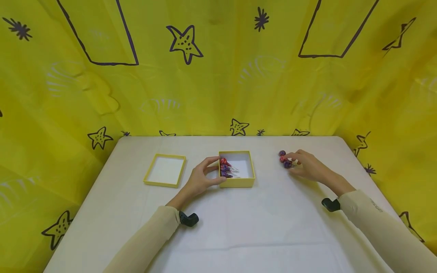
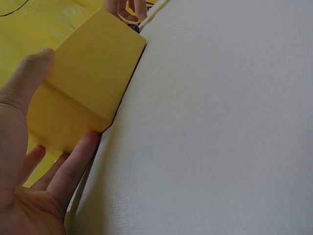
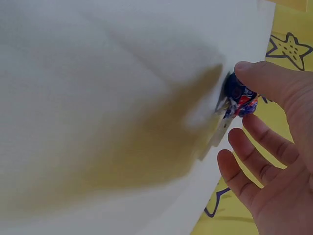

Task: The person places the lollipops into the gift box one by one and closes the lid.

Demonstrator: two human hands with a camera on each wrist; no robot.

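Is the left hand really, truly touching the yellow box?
Touching. In the left wrist view, the left hand has its thumb against the yellow box, with no gap showing.

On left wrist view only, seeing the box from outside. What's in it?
Observer: Head view shows lollipops in the box, heads at its left wall.
Operator: Anything to its left?
Observer: The lid, off and lying white side up.
Operator: What's the right hand at?
Observer: Loose lollipops right of the box: one red head and two purple show in head view.
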